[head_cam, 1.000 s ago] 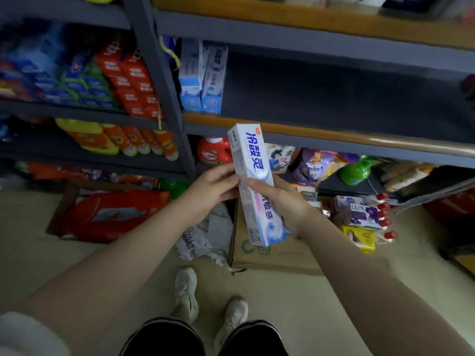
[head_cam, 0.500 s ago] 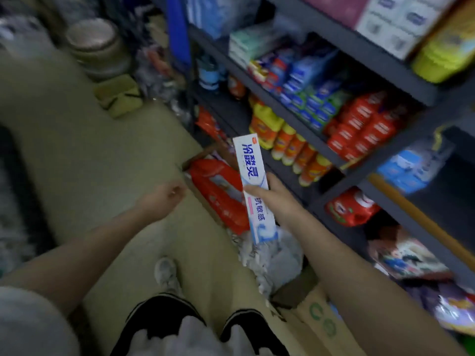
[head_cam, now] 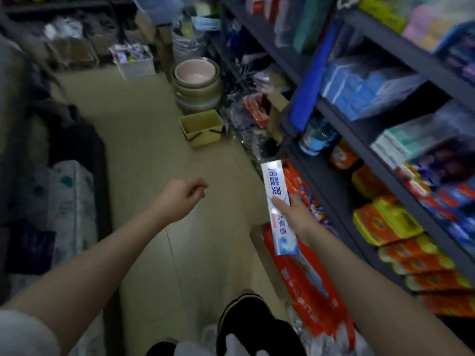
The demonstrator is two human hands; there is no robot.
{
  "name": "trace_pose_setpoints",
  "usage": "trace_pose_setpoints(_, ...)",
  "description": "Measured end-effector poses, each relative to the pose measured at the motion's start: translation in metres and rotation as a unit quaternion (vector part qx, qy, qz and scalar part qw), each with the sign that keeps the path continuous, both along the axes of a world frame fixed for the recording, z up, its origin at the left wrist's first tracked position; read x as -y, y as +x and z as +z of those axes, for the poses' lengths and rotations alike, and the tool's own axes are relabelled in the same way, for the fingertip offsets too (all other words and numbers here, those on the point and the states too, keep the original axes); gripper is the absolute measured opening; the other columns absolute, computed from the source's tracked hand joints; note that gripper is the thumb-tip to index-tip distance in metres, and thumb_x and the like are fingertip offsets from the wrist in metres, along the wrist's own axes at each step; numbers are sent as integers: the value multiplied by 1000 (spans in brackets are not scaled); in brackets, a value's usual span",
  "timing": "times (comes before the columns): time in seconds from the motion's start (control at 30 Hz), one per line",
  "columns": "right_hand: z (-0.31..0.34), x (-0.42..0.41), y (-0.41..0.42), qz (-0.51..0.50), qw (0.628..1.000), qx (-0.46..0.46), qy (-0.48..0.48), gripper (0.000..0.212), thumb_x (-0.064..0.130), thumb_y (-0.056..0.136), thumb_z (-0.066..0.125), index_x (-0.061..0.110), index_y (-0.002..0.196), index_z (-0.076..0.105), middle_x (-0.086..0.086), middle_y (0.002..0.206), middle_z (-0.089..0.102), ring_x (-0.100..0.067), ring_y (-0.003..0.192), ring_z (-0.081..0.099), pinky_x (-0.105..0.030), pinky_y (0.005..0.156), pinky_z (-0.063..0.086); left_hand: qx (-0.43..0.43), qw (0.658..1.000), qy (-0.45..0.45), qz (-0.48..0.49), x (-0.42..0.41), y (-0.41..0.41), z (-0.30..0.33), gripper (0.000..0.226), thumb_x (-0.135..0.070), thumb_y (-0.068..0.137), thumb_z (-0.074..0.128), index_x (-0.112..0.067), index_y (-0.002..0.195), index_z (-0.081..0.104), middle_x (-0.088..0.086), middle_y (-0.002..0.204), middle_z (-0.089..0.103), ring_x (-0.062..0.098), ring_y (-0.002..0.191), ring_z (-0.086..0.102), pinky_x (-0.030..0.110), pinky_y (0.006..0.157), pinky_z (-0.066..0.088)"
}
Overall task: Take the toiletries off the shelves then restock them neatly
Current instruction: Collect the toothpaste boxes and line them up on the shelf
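My right hand (head_cam: 295,214) grips a long white and blue toothpaste box (head_cam: 279,206) around its middle, holding it upright beside the dark shelves (head_cam: 370,140) on the right. My left hand (head_cam: 183,196) hangs over the bare floor with fingers loosely curled and holds nothing. The shelves carry blue packs (head_cam: 359,91), orange and yellow bottles (head_cam: 393,227) and rows of red and blue toothpaste boxes (head_cam: 442,194).
A yellow basket (head_cam: 201,127) and a stack of basins (head_cam: 198,83) stand on the floor ahead. A red bag in a cardboard box (head_cam: 303,276) lies at the shelf's foot. A white crate (head_cam: 135,61) stands farther back. Dark goods line the left side.
My view has swung left, from facing the shelves to looking down the aisle. My left hand let go of the toothpaste box and moved away left; my right hand still holds it.
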State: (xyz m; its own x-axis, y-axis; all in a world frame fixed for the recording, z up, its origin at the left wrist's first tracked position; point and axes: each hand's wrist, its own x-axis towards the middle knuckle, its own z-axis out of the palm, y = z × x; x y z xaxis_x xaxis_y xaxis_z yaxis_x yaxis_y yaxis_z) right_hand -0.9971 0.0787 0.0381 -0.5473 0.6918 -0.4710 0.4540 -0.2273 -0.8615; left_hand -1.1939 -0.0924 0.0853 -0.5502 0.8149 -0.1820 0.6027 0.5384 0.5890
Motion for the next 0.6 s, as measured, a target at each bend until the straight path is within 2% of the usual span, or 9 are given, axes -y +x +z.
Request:
trace_pose_setpoints(0.03, -5, -15, -19, 17, 999, 20, 22, 47, 48, 78, 66, 11, 105, 58, -8, 101, 69, -23, 88, 67, -42, 83, 55, -4, 1000, 15, -6, -13, -18, 4, 25, -14, 96, 45, -11, 115, 61, -2, 92, 63, 14, 84, 60, 21, 72, 42)
trace_pose_setpoints(0.07, -11, -33, -38, 35, 998, 32, 38, 46, 49, 75, 67, 12, 102, 60, -8, 99, 70, -23, 86, 67, -44, 84, 54, -8, 999, 32, -8, -25, -37, 7, 25, -14, 95, 46, -11, 114, 61, -2, 91, 63, 12, 82, 59, 20, 71, 41)
trace_pose_setpoints(0.13, -16, -64, -82, 55, 996, 42, 62, 16, 31, 86, 64, 16, 90, 60, -7, 92, 68, -18, 79, 65, -35, 76, 54, -5, 998, 62, -4, -51, -78, 10, 24, -14, 95, 47, -12, 114, 61, -1, 91, 65, 12, 81, 60, 22, 73, 44)
trace_pose_setpoints(0.2, -16, -97, -128, 70, 992, 65, 83, 8, 23, 90, 61, 17, 86, 57, -5, 87, 66, -15, 75, 62, -29, 66, 50, 1, 998, 69, 6, -77, -123, 9, 24, -16, 95, 47, -15, 115, 61, -2, 91, 65, 13, 83, 62, 28, 76, 50)
trace_pose_setpoints(0.3, -24, -152, -206, 101, 987, 76, 96, 17, 26, 89, 62, 10, 94, 58, -7, 91, 67, -16, 77, 64, -31, 70, 54, 9, 999, 30, 10, -115, -197, 1, 26, -19, 95, 48, -16, 117, 59, 1, 96, 65, 15, 85, 63, 34, 79, 52)
trace_pose_setpoints(0.33, -24, -169, -234, 116, 985, 83, 97, 19, 26, 89, 62, 8, 96, 58, -6, 89, 66, -15, 75, 64, -27, 68, 54, 12, 1000, 7, 16, -125, -221, -3, 26, -19, 95, 48, -16, 118, 58, 1, 98, 65, 16, 86, 63, 34, 80, 52)
trace_pose_setpoints(0.4, -12, -192, -293, 153, 979, 86, 108, 11, 24, 90, 60, 14, 89, 55, 1, 83, 63, -9, 71, 60, -18, 59, 50, 10, 998, -49, 25, -141, -271, -12, 27, -20, 95, 47, -16, 120, 56, 1, 100, 65, 16, 87, 63, 33, 80, 52)
trace_pose_setpoints(0.5, 3, -219, -383, 196, 972, 72, 109, 20, 30, 90, 60, 16, 98, 48, -2, 99, 64, -17, 86, 63, -34, 77, 52, 28, 991, -100, 79, -154, -346, -27, 27, -18, 96, 44, -14, 121, 55, 4, 109, 63, 17, 96, 60, 24, 78, 46)
trace_pose_setpoints(0.6, 13, -243, -468, 242, 960, 40, 134, 27, 29, 88, 62, 17, 106, 45, 2, 107, 62, -18, 95, 62, -34, 81, 50, 40, 981, -137, 134, -159, -421, -48, 28, -17, 96, 44, -12, 121, 56, 8, 116, 62, 21, 103, 58, 22, 79, 41)
